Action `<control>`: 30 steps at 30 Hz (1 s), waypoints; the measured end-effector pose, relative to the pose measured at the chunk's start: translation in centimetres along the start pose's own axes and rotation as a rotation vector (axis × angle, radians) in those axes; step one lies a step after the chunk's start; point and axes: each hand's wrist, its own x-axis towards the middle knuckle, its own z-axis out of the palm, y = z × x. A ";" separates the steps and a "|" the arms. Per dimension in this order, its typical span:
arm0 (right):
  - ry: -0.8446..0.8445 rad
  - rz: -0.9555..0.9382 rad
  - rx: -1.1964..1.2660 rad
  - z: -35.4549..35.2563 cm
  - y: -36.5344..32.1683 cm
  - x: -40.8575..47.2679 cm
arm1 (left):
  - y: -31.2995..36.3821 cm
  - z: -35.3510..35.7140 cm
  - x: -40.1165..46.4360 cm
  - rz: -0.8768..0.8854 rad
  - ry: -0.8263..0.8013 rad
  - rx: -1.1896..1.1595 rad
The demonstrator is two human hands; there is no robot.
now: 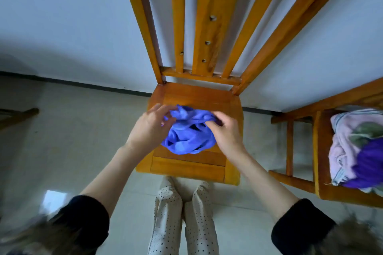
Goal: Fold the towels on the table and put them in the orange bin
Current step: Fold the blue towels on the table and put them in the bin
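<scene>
blue towel [189, 134]: crumpled in a loose bunch on the seat of the orange wooden chair [186, 168], centre of scene. left hand [150, 125]: at the towel's left edge, fingers curled and pinching the upper fabric. right hand [224, 130]: at the towel's right edge, fingers curled into the cloth, gripping it. pile of towels [356, 149]: pink, green and purple, on a second wooden seat [323, 151] at right.

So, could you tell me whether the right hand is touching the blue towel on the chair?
Touching. The head view shows the right hand with its fingers curled into the crumpled blue towel.
</scene>
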 end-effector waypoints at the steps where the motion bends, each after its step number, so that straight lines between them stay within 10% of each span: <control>1: -0.021 -0.033 -0.039 0.0 -2.0 -0.1 | 1.6 -1.1 0.0 0.015 0.017 -0.054; 8: -0.023 -0.189 -0.021 -1.6 -14.5 -1.6 | 9.9 -9.0 -2.0 -0.039 0.062 -0.483; 30: -0.014 -0.687 -0.276 -5.6 -32.5 -5.5 | 21.2 -33.2 -11.6 0.139 0.682 -0.224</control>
